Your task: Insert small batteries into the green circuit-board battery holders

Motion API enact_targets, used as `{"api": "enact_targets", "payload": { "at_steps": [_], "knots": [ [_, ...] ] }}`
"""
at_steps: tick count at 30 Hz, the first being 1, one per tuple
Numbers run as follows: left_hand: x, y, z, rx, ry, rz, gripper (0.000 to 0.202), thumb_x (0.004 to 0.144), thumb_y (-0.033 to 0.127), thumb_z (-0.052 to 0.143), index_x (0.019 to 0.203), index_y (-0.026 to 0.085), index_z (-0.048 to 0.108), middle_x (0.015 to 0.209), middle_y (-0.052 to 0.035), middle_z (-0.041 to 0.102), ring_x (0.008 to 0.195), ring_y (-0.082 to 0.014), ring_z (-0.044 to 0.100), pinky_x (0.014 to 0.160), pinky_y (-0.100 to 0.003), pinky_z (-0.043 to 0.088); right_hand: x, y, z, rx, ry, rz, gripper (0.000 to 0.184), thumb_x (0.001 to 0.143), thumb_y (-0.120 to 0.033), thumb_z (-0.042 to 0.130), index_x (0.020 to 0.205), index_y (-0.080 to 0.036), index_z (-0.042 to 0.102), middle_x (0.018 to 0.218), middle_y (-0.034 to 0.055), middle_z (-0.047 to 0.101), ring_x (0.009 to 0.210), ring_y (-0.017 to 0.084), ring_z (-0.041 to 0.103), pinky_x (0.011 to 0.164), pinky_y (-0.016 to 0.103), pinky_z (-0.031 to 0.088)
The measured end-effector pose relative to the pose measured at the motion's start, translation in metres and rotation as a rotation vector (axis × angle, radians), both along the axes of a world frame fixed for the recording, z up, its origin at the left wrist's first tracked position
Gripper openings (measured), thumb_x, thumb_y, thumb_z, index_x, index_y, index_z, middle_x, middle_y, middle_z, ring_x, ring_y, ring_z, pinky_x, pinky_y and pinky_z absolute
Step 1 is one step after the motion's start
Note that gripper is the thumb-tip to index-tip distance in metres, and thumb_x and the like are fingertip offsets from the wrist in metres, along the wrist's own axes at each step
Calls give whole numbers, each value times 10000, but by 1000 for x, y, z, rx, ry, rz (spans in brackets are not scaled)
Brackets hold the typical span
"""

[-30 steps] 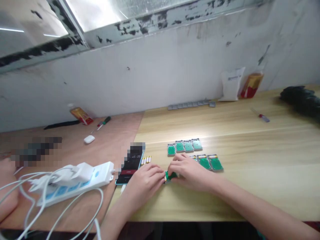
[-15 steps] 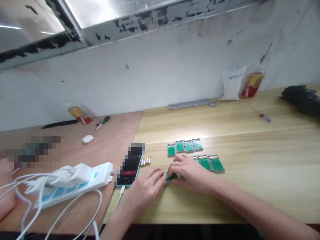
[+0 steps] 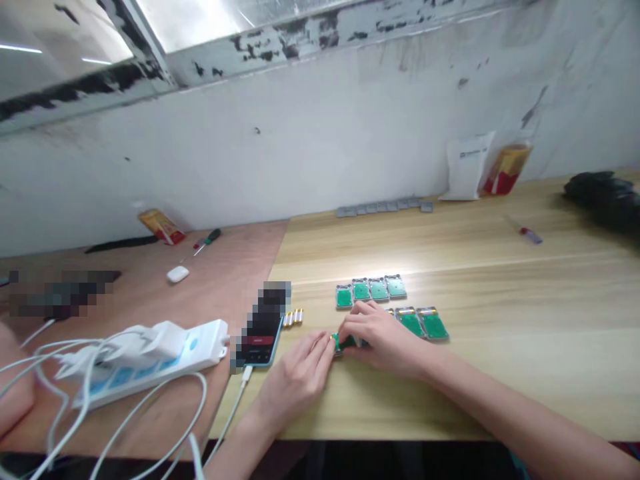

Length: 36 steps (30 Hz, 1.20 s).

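Fingers of the left hand and right hand close together on a green circuit-board module from opposite ends, just below the rows of matching modules. Relative to those rows, the held module has shifted slightly rightward.

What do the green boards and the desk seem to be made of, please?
The boards look like glossy green circuit board, given the sheen and metallic strips. The desk looks like varnished wood or laminate: visible grain, shiny glare.
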<state>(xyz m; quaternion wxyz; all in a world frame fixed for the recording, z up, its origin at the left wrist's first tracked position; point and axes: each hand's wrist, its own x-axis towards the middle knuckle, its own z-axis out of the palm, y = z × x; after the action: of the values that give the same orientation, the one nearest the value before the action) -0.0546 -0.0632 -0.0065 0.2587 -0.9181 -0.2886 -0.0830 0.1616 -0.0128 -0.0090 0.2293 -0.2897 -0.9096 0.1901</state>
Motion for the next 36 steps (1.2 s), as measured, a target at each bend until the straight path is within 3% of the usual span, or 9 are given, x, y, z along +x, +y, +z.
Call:
{"api": "enact_targets", "payload": {
  "at_steps": [15, 22, 27, 31, 36],
  "knots": [
    [4, 1, -2, 97, 72, -8, 317, 936, 37, 367, 1144, 13, 604, 1119, -170, 697, 1101, -255, 639, 958, -358, 505, -1, 1, -6, 37, 40, 18, 75, 877, -196, 639, 910, -168, 701, 900, 59, 722, 904, 219, 520, 851, 365, 419],
    [-1, 9, 11, -270, -169, 26, 187, 964, 167, 479, 1076, 137, 625, 1037, -77, 694, 1026, -208, 624, 890, -353, 547, 1, -1, -7, 42, 57, 13, 83, 886, -243, 647, 916, -188, 703, 880, 41, 725, 887, 207, 524, 843, 350, 414],
    [-3, 15, 18, -516, -293, 36, 165, 950, 197, 513, 1055, 188, 640, 1037, -62, 675, 1024, -200, 591, 881, -349, 524, 1, -1, -10, 41, 73, 3, 78, 879, -237, 657, 932, -197, 698, 881, 33, 720, 898, 201, 525, 848, 339, 409],
    [-3, 20, 21, -676, -487, 169, 189, 975, 231, 468, 997, 197, 652, 995, -49, 657, 969, -183, 585, 880, -338, 482, 0, 0, -10, 36, 68, 3, 77, 882, -236, 652, 932, -201, 697, 864, 27, 716, 885, 197, 520, 839, 333, 409],
    [2, 26, 19, -766, -651, 335, 249, 972, 308, 462, 869, 196, 659, 927, -36, 612, 906, -176, 581, 838, -306, 446, 1, -1, -8, 32, 51, -5, 81, 859, -205, 675, 935, -198, 701, 876, 29, 714, 899, 203, 518, 838, 332, 408]
  ]
}}
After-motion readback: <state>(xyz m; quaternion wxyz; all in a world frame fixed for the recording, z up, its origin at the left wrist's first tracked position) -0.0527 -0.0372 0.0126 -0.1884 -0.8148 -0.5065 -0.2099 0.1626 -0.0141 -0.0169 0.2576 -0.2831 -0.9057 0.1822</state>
